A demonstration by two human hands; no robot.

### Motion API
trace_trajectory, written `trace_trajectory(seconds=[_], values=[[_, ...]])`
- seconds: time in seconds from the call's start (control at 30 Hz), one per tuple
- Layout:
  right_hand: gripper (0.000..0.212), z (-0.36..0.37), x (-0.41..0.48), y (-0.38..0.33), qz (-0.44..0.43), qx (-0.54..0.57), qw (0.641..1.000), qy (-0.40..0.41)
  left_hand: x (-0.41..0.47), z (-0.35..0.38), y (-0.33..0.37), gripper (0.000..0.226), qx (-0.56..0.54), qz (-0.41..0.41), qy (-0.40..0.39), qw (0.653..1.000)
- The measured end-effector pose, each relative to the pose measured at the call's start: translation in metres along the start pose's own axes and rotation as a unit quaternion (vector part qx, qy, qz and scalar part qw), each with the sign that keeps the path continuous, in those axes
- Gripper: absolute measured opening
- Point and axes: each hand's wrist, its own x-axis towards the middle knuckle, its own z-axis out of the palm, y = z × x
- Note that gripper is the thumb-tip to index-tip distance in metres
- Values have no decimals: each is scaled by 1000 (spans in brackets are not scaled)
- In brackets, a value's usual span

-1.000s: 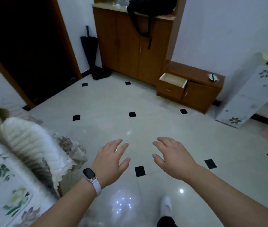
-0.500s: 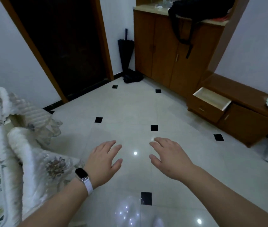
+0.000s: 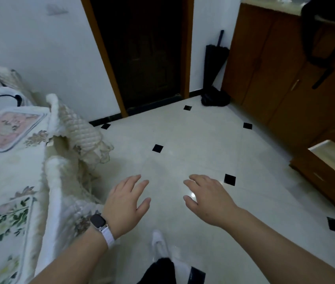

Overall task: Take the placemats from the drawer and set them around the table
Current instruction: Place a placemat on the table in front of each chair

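While both arms reach forward over a pale tiled floor [image 3: 183, 140], a person's left hand [image 3: 124, 203] and right hand [image 3: 209, 199] hang palm-down with fingers loosely spread, each empty and touching nothing. A smartwatch [image 3: 99, 222] on a white strap circles the left wrist. Below the hands, a foot in a white sock [image 3: 158, 240] steps on the glossy tiles, which carry small black diamond insets.

To the left of the left hand stands the table [image 3: 4, 175], draped in a pale floral cloth. Chairs [image 3: 60, 160] with quilted, lace-edged covers stand against its near edge, between the table and the open floor. Two placemats lie on the table: a green-leafed placemat [image 3: 4, 222] at the near end, level with the left forearm and off to its left, and a pink placemat [image 3: 8, 128] with a pale border further along, well beyond and to the left of the hand. A white bag [image 3: 0, 99] with dark handles sits past the pink one.

At the right edge, well apart from the right hand, an open drawer [image 3: 334, 154] juts from a low wooden cabinet [image 3: 326, 181]; its contents cannot be made out. Further back, a tall wooden cupboard [image 3: 269, 64] lines the right wall with a black bag [image 3: 326, 23] hanging over its top. A folded black umbrella [image 3: 213, 58] leans in the corner beside a dark doorway [image 3: 142, 48].
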Motion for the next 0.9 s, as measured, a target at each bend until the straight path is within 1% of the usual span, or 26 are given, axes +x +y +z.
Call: trace_trajectory(seconds=[0.13,0.23,0.33,0.43,0.47,0.6,0.73,0.8,0.9], values=[[69,-7,79,-8,-13,-33,999,-12,55,20,-46,50,-44,-22,-8,999],[59,-23,138,-15,-15,-48,998,-29,98,24,-83,50,-73,-39,-6,997],[67,-44,196,-32,-18,-58,998,-18,137,17,-126,51,-75,-35,10,997],[54,-58,252,-50,-40,-71,997,-8,178,9,-172,51,-73,-41,26,996],[52,-61,268,-57,-51,-73,996,-3,186,6,-184,51,-69,-48,33,996],[53,-68,332,-90,-93,-76,993,-9,207,-9,-226,51,-66,-84,54,993],[70,-63,394,-112,-142,-78,987,-13,213,-10,-269,51,-54,-137,56,988],[69,-57,422,-121,-162,-76,984,-25,216,-10,-288,52,-50,-164,49,984],[57,-51,471,-131,-190,-70,978,-54,226,-10,-317,52,-38,-204,49,977]])
